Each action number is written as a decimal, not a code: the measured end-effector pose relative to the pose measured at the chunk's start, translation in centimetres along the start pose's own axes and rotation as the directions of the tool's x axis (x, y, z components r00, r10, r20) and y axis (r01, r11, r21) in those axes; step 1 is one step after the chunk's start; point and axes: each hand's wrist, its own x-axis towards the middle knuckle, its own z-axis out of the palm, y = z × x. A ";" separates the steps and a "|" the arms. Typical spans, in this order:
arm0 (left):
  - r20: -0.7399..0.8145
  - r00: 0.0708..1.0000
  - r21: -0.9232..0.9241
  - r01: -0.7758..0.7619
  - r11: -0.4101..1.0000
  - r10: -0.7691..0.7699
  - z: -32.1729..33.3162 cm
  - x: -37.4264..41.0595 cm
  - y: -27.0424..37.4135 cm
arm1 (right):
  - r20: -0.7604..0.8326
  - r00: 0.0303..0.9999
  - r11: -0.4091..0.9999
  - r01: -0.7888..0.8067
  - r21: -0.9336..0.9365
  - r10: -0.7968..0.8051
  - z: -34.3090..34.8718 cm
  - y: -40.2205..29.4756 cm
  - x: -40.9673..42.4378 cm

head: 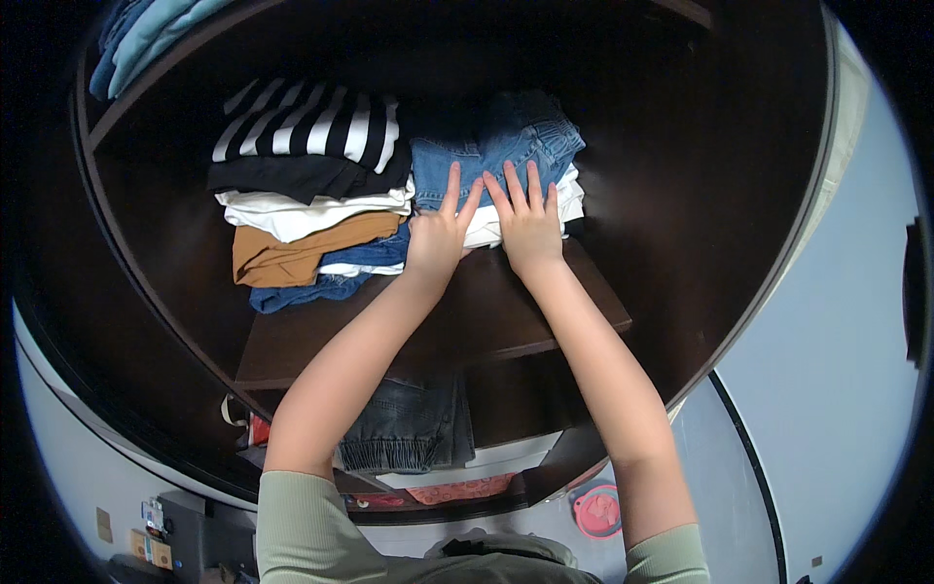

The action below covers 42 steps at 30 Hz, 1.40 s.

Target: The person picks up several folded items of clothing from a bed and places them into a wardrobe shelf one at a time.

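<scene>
Both of my hands reach into a dark wooden wardrobe, onto the right-hand stack of folded clothes. My left hand [439, 237] rests at the stack's front left, with some fingers spread over folded blue denim [445, 171] and others curled or hidden. Beside it, my right hand [531, 226] lies palm down with fingers spread, its tips on the denim and the white folded cloth [573, 197] beneath. To the left stands a taller stack: a black-and-white striped garment [321, 131] on top, then black cloth [292, 175], white cloth [292, 212], a brown garment [284, 255] and blue denim pieces [314, 293].
The stacks sit on a dark wooden shelf [438, 336] with a protruding front edge. Below it hang dark grey jeans [408, 423] with a frayed hem. Light blue folded clothes [160, 36] lie at upper left. A pink basin [598, 511] stands on the floor.
</scene>
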 end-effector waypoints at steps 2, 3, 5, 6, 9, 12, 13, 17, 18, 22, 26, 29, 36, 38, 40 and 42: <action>-0.115 0.992 0.171 0.062 0.983 -0.043 1.0 -0.9 0.7 | -0.081 0.997 0.995 0.008 0.100 0.000 -0.4 -0.4 -0.9; -0.179 0.982 0.257 0.104 0.961 -0.058 1.2 -1.2 0.7 | -0.067 0.998 0.991 0.009 0.135 0.000 -0.6 -1.0 -1.5; -0.207 0.977 0.140 0.089 0.986 -0.058 -0.3 -3.2 2.2 | 0.020 1.000 0.980 0.008 0.197 -0.012 -2.4 -0.8 -3.2; -0.159 0.987 0.073 0.025 0.997 -0.013 -1.4 -4.4 2.6 | 0.067 0.998 0.973 -0.005 0.231 -0.011 -3.3 -0.7 -4.0; 0.209 0.973 -0.285 -0.038 0.958 0.101 -7.0 -7.2 3.4 | 0.176 0.984 0.923 -0.091 0.374 0.026 -4.6 -0.4 -6.4; 0.079 0.996 -0.477 0.013 0.879 0.028 -8.6 -9.5 3.7 | 0.102 0.992 0.841 -0.116 0.529 0.072 -7.0 -0.5 -8.2; 0.014 1.000 -0.502 0.001 0.865 0.008 -8.9 -10.0 3.8 | 0.107 0.991 0.807 -0.129 0.576 0.082 -7.7 -0.6 -8.8; -0.001 0.990 -0.734 0.094 0.672 -0.139 -10.0 -11.2 4.8 | 0.099 0.974 0.567 -0.199 0.799 0.203 -11.0 -0.1 -10.9; -0.026 0.985 -0.759 0.093 0.644 -0.173 -10.3 -11.7 5.0 | 0.048 0.971 0.543 -0.172 0.822 0.236 -11.6 -0.3 -11.5; -0.121 0.952 -0.861 0.041 0.507 -0.282 -10.7 -13.8 6.0 | -0.070 0.971 0.562 -0.073 0.824 0.229 -12.0 0.0 -13.9; -0.139 0.948 -0.951 -0.048 0.306 -0.285 -11.1 -16.1 6.4 | 0.008 0.937 0.504 -0.195 0.842 0.350 -13.6 -0.5 -16.1; -0.122 0.955 -0.977 -0.067 0.203 -0.272 -11.7 -17.6 6.7 | 0.124 0.888 0.495 -0.358 0.792 0.443 -14.2 -1.2 -17.9; -0.034 0.995 -0.997 -0.040 -0.064 -0.093 -10.2 -20.1 7.7 | 0.242 0.798 0.481 -0.542 0.689 0.551 -15.6 -2.9 -22.2; -0.053 0.998 -0.992 -0.056 -0.117 -0.033 -9.9 -20.9 8.2 | 0.231 0.784 0.502 -0.563 0.657 0.576 -16.2 -3.5 -23.5; -0.060 0.997 -0.975 -0.050 -0.215 0.040 -9.6 -21.9 9.3 | 0.229 0.762 0.520 -0.596 0.612 0.605 -16.9 -4.4 -25.1; -0.075 0.989 -0.960 -0.037 -0.277 0.128 -9.8 -22.9 10.4 | 0.255 0.730 0.536 -0.652 0.536 0.634 -18.4 -5.0 -26.8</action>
